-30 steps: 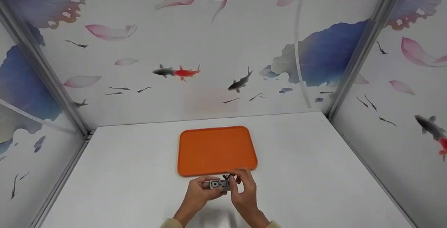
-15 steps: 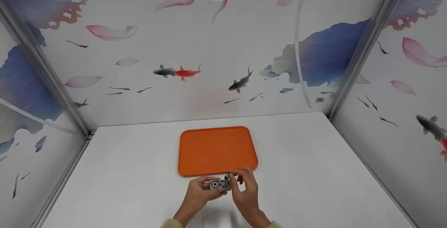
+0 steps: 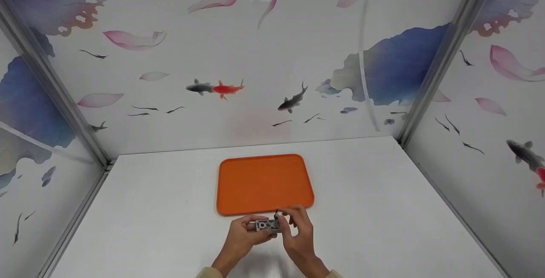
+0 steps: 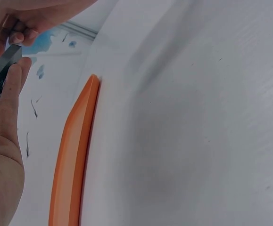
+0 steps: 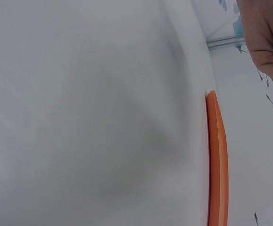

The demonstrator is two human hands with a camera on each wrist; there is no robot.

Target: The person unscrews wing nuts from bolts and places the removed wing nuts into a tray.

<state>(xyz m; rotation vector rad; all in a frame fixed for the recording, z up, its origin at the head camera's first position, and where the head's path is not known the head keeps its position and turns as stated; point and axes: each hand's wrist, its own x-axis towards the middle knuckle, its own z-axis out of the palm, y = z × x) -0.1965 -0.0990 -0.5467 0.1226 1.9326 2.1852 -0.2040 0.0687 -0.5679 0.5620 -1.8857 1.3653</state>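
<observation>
Just in front of the orange tray, my left hand (image 3: pixel 243 234) grips a small grey rectangular block (image 3: pixel 267 224) with round holes in its face. At the block's right end a small dark part (image 3: pixel 276 215) sticks up. My right hand (image 3: pixel 299 236) has thumb and curled fingers around that part and seems to pinch it; the exact contact is too small to tell. In the left wrist view the grey block (image 4: pixel 6 61) appears edge-on between the left hand's fingers and thumb. The right wrist view shows only part of the right hand (image 5: pixel 266 33).
An orange tray (image 3: pixel 265 184) lies on the white table (image 3: pixel 366 201), right beyond the hands. White panels (image 3: pixel 255 56) printed with fish and petals, joined by grey metal frame posts (image 3: pixel 443 63), enclose the table at the back and sides.
The dark part at the block's right end has turned from tilted, with two prongs showing, to a thin upright shape. The right fingers shift slightly; the left hand and block stay put.
</observation>
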